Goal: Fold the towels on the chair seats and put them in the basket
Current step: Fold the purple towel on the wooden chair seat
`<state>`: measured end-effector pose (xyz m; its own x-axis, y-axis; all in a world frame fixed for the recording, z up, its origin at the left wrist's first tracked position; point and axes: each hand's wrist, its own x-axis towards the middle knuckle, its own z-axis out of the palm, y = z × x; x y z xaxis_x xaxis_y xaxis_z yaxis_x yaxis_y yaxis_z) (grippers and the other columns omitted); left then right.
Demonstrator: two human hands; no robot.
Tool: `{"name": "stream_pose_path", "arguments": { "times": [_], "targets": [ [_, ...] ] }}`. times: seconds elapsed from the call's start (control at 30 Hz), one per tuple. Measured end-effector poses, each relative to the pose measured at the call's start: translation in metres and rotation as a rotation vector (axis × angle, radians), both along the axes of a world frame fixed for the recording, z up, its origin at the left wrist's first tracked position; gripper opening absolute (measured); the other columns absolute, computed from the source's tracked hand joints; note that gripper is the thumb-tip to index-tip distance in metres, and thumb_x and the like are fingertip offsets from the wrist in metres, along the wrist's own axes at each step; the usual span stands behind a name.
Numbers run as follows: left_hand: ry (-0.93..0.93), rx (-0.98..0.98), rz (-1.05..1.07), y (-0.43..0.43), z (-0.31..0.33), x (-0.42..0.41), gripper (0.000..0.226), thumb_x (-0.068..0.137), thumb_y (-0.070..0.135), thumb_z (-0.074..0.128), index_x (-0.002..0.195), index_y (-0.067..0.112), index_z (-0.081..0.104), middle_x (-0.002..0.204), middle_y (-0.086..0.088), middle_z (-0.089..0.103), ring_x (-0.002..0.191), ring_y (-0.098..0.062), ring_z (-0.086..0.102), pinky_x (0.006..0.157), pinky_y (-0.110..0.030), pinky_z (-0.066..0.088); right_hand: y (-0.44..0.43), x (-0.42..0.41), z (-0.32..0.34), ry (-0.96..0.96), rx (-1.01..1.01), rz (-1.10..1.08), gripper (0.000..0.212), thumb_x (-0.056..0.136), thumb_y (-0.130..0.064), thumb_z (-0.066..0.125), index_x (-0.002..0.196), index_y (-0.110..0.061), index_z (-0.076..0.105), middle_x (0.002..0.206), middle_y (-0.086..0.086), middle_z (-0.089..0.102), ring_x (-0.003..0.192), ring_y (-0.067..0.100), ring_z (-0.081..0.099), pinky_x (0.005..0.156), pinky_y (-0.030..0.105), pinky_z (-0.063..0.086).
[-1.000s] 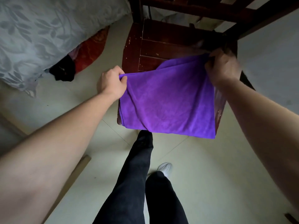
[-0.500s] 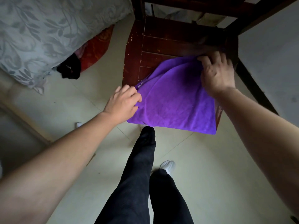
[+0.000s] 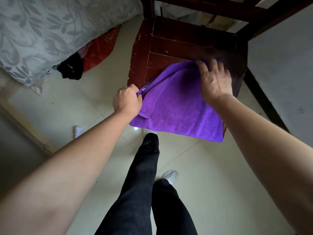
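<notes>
bare chair seat beyond the towel, chair back blocking behind, open floor left

both bare forearms reach forward and down. the left hand is curled into a loose fist, fingers pinched closed. the right hand lies palm down, fingers spread and pressed flat, slightly blurred.

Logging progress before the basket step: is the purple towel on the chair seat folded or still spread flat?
Folded, at least once: the purple towel shows a stitched edge lying across its top layer. The left hand pinches its corner; the right hand presses it flat.
</notes>
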<state>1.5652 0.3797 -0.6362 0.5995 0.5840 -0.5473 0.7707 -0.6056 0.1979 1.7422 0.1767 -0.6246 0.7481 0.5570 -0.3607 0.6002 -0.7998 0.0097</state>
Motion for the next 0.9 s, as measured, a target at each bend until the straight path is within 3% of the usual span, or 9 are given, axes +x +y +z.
{"name": "stream_pose_path", "arguments": {
  "times": [0.13,0.23,0.33,0.43,0.57,0.67,0.73,0.8,0.9],
  "targets": [
    [-0.136,-0.089,0.060,0.011,0.006,0.010,0.009,0.088,0.027,0.061,0.092,0.025,0.070,0.101,-0.007,0.065,0.099,-0.030,0.059,0.079,-0.037,0.049,0.008,0.007,-0.009,0.024,-0.032,-0.003,0.058,0.092,-0.007,0.049,0.147,-0.018,0.038,0.144,0.020,0.041,0.126,0.043,0.043,0.099,0.054,0.040],
    [-0.285,0.021,0.276,0.038,0.011,0.026,0.012,0.087,0.025,0.057,0.093,0.025,0.067,0.101,-0.007,0.066,0.100,-0.029,0.059,0.079,-0.036,0.045,0.009,0.010,-0.012,0.049,-0.034,-0.041,0.054,0.091,-0.007,0.050,0.143,-0.018,0.043,0.137,0.020,0.046,0.121,0.044,0.046,0.098,0.054,0.041],
    [-0.225,0.088,0.337,0.062,0.012,0.039,0.016,0.086,0.024,0.060,0.102,0.023,0.065,0.114,-0.008,0.062,0.109,-0.029,0.057,0.087,-0.037,0.046,0.011,0.011,-0.013,0.051,-0.036,-0.037,0.055,0.090,-0.009,0.052,0.143,-0.020,0.044,0.134,0.019,0.048,0.118,0.044,0.048,0.098,0.054,0.040],
    [-0.230,0.170,0.128,0.056,0.019,0.038,0.027,0.085,0.024,0.063,0.110,0.017,0.056,0.119,-0.011,0.053,0.110,-0.033,0.054,0.087,-0.042,0.043,0.010,0.014,-0.011,0.047,-0.009,-0.054,0.054,0.087,-0.013,0.055,0.140,-0.018,0.047,0.131,0.021,0.050,0.115,0.044,0.049,0.097,0.054,0.040],
    [-0.413,0.126,-0.360,0.027,0.022,0.021,0.036,0.081,0.049,0.063,0.083,0.014,0.056,0.092,-0.011,0.055,0.087,-0.033,0.056,0.070,-0.042,0.046,0.003,0.014,-0.006,0.037,0.014,-0.119,0.051,0.087,-0.025,0.061,0.136,-0.017,0.050,0.126,0.022,0.051,0.114,0.043,0.049,0.093,0.051,0.042],
    [-0.137,0.039,-0.623,0.014,0.013,0.006,0.058,0.069,0.066,0.067,0.098,0.016,0.059,0.100,-0.006,0.054,0.095,-0.029,0.052,0.082,-0.043,0.048,-0.005,0.014,-0.005,0.045,0.035,-0.169,0.048,0.089,-0.033,0.062,0.134,-0.018,0.052,0.126,0.021,0.051,0.114,0.042,0.049,0.093,0.050,0.042],
    [-0.063,0.040,-0.627,0.009,0.008,0.000,0.051,0.072,0.048,0.071,0.108,0.015,0.059,0.107,-0.007,0.053,0.100,-0.029,0.051,0.082,-0.044,0.049,-0.010,0.014,-0.004,0.056,0.057,-0.217,0.046,0.089,-0.035,0.061,0.132,-0.019,0.054,0.126,0.020,0.051,0.115,0.041,0.049,0.094,0.049,0.042],
    [-0.147,0.021,-0.524,0.006,0.005,-0.001,0.031,0.074,0.023,0.067,0.102,0.012,0.062,0.107,-0.010,0.054,0.097,-0.032,0.053,0.074,-0.044,0.051,-0.014,0.017,-0.003,0.052,0.081,-0.289,0.040,0.090,-0.032,0.057,0.128,-0.018,0.058,0.125,0.020,0.052,0.116,0.041,0.050,0.096,0.048,0.041],
    [-0.220,-0.009,-0.392,0.014,0.010,0.007,0.013,0.078,0.015,0.060,0.089,0.011,0.063,0.105,-0.011,0.054,0.097,-0.032,0.054,0.069,-0.041,0.049,-0.012,0.022,-0.002,0.057,0.097,-0.328,0.033,0.092,-0.026,0.050,0.121,-0.017,0.063,0.123,0.021,0.052,0.115,0.041,0.049,0.095,0.048,0.041]
  ]
}}
